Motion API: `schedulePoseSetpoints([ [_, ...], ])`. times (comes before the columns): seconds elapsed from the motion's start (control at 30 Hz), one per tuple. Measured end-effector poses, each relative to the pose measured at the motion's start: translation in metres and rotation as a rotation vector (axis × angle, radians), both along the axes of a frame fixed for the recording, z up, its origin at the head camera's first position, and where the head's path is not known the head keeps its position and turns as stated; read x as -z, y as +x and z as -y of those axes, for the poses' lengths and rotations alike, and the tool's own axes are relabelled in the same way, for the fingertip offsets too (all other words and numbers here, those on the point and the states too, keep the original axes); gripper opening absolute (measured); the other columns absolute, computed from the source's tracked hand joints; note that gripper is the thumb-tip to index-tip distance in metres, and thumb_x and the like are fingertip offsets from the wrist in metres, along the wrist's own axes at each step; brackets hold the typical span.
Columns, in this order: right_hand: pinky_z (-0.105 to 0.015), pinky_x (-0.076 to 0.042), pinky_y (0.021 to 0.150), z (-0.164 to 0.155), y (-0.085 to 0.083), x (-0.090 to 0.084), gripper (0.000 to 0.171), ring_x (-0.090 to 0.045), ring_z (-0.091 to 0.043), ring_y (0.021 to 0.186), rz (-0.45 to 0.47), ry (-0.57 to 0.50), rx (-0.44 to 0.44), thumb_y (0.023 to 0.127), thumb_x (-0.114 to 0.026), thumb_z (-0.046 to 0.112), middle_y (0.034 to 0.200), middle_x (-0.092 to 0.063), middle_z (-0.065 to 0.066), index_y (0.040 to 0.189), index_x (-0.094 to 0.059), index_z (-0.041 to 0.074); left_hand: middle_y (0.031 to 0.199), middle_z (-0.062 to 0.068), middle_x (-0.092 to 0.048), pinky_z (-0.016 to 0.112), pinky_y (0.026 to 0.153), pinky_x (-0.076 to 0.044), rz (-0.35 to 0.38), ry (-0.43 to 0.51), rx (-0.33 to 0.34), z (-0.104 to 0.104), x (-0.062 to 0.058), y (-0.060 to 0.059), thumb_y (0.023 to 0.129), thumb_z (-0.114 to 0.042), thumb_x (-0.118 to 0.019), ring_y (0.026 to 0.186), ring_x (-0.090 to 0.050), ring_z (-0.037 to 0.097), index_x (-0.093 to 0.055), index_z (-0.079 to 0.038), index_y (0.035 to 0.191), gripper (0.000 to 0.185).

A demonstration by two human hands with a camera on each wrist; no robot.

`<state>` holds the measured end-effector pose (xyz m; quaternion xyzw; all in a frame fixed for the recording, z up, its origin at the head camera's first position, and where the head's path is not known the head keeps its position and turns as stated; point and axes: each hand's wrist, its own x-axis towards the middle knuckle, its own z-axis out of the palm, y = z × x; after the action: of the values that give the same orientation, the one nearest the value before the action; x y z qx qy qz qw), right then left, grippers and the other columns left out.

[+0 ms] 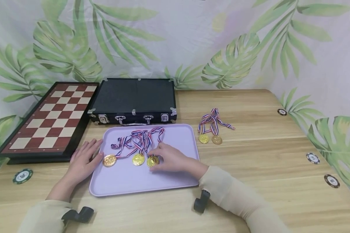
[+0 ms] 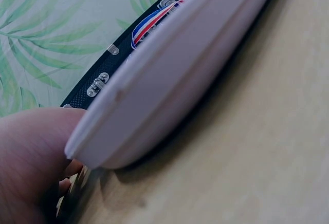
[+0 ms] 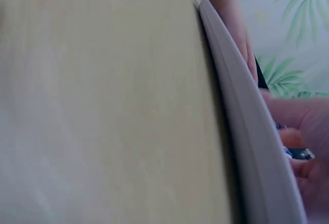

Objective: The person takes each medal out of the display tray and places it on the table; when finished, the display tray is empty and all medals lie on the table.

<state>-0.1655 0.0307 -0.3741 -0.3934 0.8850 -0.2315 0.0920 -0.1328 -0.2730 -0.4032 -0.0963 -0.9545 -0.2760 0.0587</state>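
Note:
A lilac tray (image 1: 122, 181) lies on the wooden table with three gold medals on red, white and blue ribbons (image 1: 140, 139). My right hand (image 1: 166, 158) reaches onto the tray and pinches the rightmost medal (image 1: 152, 161). The middle medal (image 1: 138, 159) and the left medal (image 1: 109, 160) lie free beside it. My left hand (image 1: 88, 157) rests flat on the table, fingers straight against the tray's left edge. In the left wrist view the tray rim (image 2: 169, 85) fills the frame beside my palm (image 2: 31, 162). The right wrist view shows the rim (image 3: 247, 126) and my curled fingers (image 3: 308, 126).
Two more medals (image 1: 210, 139) lie on the table right of the tray. A black case (image 1: 134, 100) stands just behind the tray and a chessboard (image 1: 52, 119) lies at the left. Poker chips (image 1: 22, 175) sit near the left and right table edges.

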Motion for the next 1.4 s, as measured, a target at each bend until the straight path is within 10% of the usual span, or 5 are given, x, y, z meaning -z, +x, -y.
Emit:
schedulePoseSetpoints([
  [0.7, -0.022, -0.039, 0.072, 0.002, 0.008, 0.003, 0.039, -0.044, -0.011, 0.08, 0.004, 0.052, 0.141, 0.072, -0.069, 0.031, 0.09, -0.045, 0.0, 0.104, -0.055, 0.014, 0.133, 0.027, -0.024, 0.055, 0.095, 0.004, 0.007, 0.001, -0.002, -0.001, -0.001, -0.001, 0.09, -0.031, -0.041, 0.124, -0.007, 0.041, -0.03, -0.007, 0.134, 0.051],
  [0.9, -0.021, -0.042, 0.07, -0.005, 0.011, 0.005, 0.043, -0.051, -0.008, 0.076, 0.068, -0.06, 0.057, 0.075, -0.067, 0.017, 0.101, -0.056, 0.001, 0.114, -0.051, 0.013, 0.134, 0.027, -0.023, 0.056, 0.094, 0.004, 0.01, -0.003, -0.004, 0.0, -0.001, 0.0, 0.09, -0.031, -0.04, 0.124, -0.008, 0.041, -0.03, -0.007, 0.134, 0.051],
  [1.03, -0.017, -0.042, 0.054, -0.018, 0.013, 0.006, 0.048, -0.047, -0.005, 0.059, 0.172, -0.165, 0.009, 0.076, -0.065, 0.01, 0.08, -0.057, 0.003, 0.122, -0.047, 0.012, 0.134, 0.027, -0.023, 0.056, 0.094, 0.004, 0.01, 0.001, -0.001, 0.0, 0.0, 0.0, 0.09, -0.031, -0.04, 0.124, -0.007, 0.041, -0.029, -0.007, 0.134, 0.051],
  [1.4, -0.022, -0.04, 0.045, -0.09, 0.021, -0.06, 0.046, -0.046, -0.011, 0.051, 0.223, -0.471, 0.036, 0.072, -0.064, -0.003, 0.067, -0.053, 0.0, 0.114, -0.045, 0.002, 0.133, 0.027, -0.024, 0.056, 0.095, 0.003, 0.003, -0.003, 0.002, 0.001, -0.002, 0.0, 0.09, -0.029, -0.042, 0.124, -0.008, 0.042, -0.031, -0.006, 0.133, 0.05],
])
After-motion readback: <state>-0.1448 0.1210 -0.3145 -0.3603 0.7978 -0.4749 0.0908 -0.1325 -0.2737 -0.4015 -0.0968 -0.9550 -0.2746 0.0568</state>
